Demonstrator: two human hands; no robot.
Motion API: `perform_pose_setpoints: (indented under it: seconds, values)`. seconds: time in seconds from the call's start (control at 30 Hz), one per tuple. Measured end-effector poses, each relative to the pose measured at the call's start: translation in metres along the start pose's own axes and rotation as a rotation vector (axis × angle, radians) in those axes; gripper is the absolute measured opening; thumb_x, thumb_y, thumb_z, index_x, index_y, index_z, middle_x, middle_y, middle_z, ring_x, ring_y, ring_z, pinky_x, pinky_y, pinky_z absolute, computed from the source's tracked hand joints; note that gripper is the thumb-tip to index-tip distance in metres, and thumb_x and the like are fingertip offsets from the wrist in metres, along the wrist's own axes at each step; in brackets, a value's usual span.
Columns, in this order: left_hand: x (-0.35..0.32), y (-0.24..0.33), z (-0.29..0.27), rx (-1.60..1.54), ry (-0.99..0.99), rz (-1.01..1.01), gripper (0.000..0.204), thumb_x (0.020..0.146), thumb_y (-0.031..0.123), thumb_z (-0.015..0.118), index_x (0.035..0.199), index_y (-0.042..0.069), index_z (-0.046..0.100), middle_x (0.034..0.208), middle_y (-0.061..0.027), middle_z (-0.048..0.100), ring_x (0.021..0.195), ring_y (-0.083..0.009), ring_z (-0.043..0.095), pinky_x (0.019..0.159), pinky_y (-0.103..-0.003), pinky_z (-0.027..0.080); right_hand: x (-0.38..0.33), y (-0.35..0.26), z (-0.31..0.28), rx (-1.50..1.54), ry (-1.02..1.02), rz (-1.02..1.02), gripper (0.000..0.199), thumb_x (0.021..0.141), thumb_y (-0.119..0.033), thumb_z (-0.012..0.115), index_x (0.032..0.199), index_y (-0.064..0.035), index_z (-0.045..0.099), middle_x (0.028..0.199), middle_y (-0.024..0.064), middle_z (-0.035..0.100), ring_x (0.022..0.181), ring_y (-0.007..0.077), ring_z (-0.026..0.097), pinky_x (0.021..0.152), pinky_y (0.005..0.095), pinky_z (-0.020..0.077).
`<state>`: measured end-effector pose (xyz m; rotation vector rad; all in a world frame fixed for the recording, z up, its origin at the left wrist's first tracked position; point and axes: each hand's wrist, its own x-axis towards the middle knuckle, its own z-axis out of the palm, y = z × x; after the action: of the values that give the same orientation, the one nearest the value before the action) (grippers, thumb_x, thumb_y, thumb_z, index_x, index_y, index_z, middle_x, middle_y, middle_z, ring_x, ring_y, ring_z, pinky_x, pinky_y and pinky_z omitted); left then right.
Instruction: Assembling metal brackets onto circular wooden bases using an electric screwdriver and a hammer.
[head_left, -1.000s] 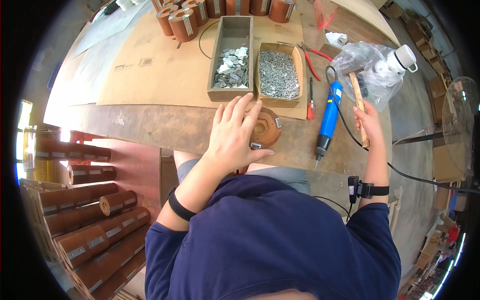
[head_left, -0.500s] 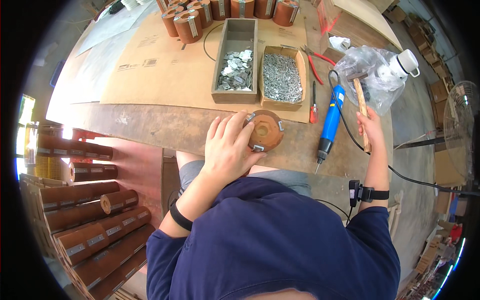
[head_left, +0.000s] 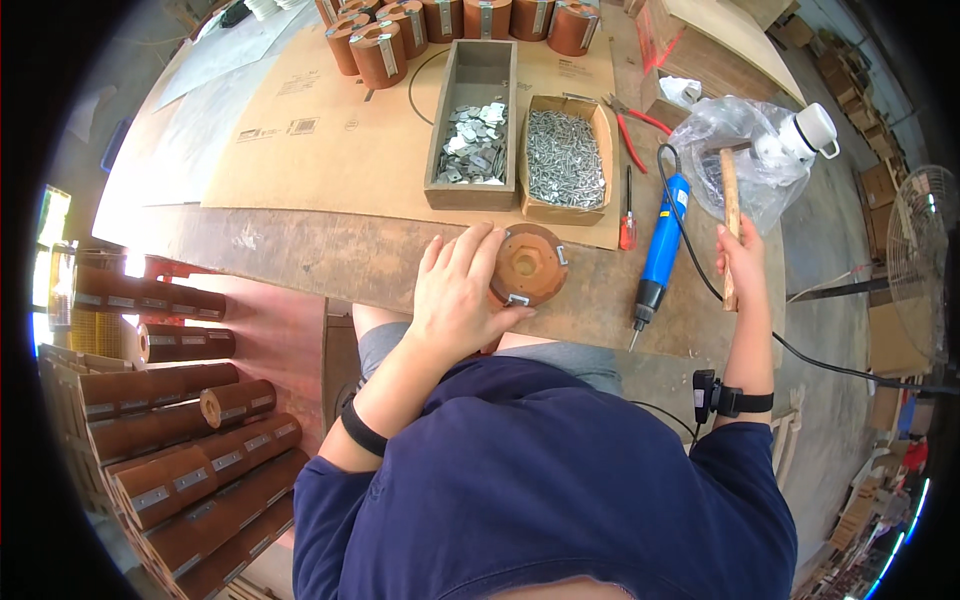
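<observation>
My left hand (head_left: pixel 455 295) grips the left side of a round brown part (head_left: pixel 530 265) with small metal clips on its rim, standing at the near edge of the wooden bench (head_left: pixel 330 250). My right hand (head_left: pixel 742 262) holds a wooden-handled hammer (head_left: pixel 730 215) upright at the bench's right end. A blue electric screwdriver (head_left: pixel 660 245) lies between the two hands, with its black cable running past my right wrist.
Two trays sit on a cardboard sheet (head_left: pixel 330 150) behind the part: a grey one with metal plates (head_left: pixel 472 140) and a cardboard one with screws (head_left: pixel 565 160). Red pliers (head_left: pixel 632 135), a red screwdriver (head_left: pixel 627 225) and a plastic bag (head_left: pixel 745 150) lie right. Brown cylinders (head_left: pixel 180 450) are stacked at lower left.
My left hand slid from covering the top of the brown part to gripping its left side, so its face now shows. The hammer in my right hand shifted slightly.
</observation>
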<state>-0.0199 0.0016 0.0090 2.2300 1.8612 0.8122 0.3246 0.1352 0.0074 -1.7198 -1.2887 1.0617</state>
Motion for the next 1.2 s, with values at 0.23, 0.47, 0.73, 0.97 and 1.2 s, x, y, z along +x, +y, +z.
perform_pose_setpoints:
  seconds: [0.23, 0.47, 0.73, 0.97, 1.2]
  values:
    - [-0.013, 0.016, 0.026, -0.307, 0.075, -0.198, 0.090, 0.044, 0.025, 0.083, 0.116, -0.002, 0.037, 0.100, -0.0155, 0.047, 0.092, -0.0301, 0.050, 0.077, -0.037, 0.043, -0.045, -0.054, 0.029, 0.473, 0.201, -0.546, 0.007, 0.086, -0.012, 0.050, 0.085, -0.0074, 0.044, 0.070, 0.0027, 0.045, 0.055, 0.0104, 0.042, 0.052, 0.0238, 0.0382]
    - [-0.014, 0.029, 0.021, -0.144, 0.191, -0.162, 0.101, 0.045, 0.023, 0.084, 0.124, -0.002, 0.026, 0.102, -0.0164, 0.042, 0.091, -0.0303, 0.049, 0.078, -0.036, 0.043, -0.081, -0.111, 0.075, 1.068, -0.467, -0.620, 0.011, 0.091, -0.015, 0.041, 0.081, -0.0101, 0.041, 0.062, 0.0024, 0.039, 0.054, 0.0130, 0.039, 0.051, 0.0271, 0.0377]
    - [-0.011, 0.018, 0.034, -0.511, 0.124, -0.094, 0.092, 0.050, 0.019, 0.081, 0.124, -0.002, 0.031, 0.117, -0.0182, 0.042, 0.108, -0.0307, 0.046, 0.090, -0.036, 0.039, -0.100, -0.116, 0.138, 0.948, -0.440, -0.571, 0.012, 0.090, -0.012, 0.045, 0.079, -0.0069, 0.042, 0.051, -0.0007, 0.037, 0.040, 0.0067, 0.034, 0.039, 0.0219, 0.0318]
    - [-0.009, 0.018, 0.034, -0.520, 0.158, -0.049, 0.084, 0.052, 0.017, 0.078, 0.121, -0.002, 0.034, 0.111, -0.0198, 0.045, 0.104, -0.0334, 0.047, 0.086, -0.037, 0.041, -0.098, -0.099, 0.161, 0.819, -0.402, -0.564, 0.015, 0.086, -0.010, 0.051, 0.075, -0.0051, 0.043, 0.051, -0.0005, 0.041, 0.042, 0.0060, 0.039, 0.039, 0.0200, 0.0327]
    - [-0.010, 0.019, 0.031, -0.521, 0.145, -0.086, 0.088, 0.049, 0.019, 0.081, 0.121, -0.001, 0.034, 0.113, -0.0180, 0.045, 0.104, -0.0309, 0.048, 0.086, -0.035, 0.042, -0.105, -0.123, 0.151, 0.690, -0.412, -0.796, 0.010, 0.090, -0.010, 0.042, 0.081, -0.0062, 0.040, 0.051, -0.0007, 0.035, 0.042, 0.0071, 0.034, 0.040, 0.0234, 0.0304]
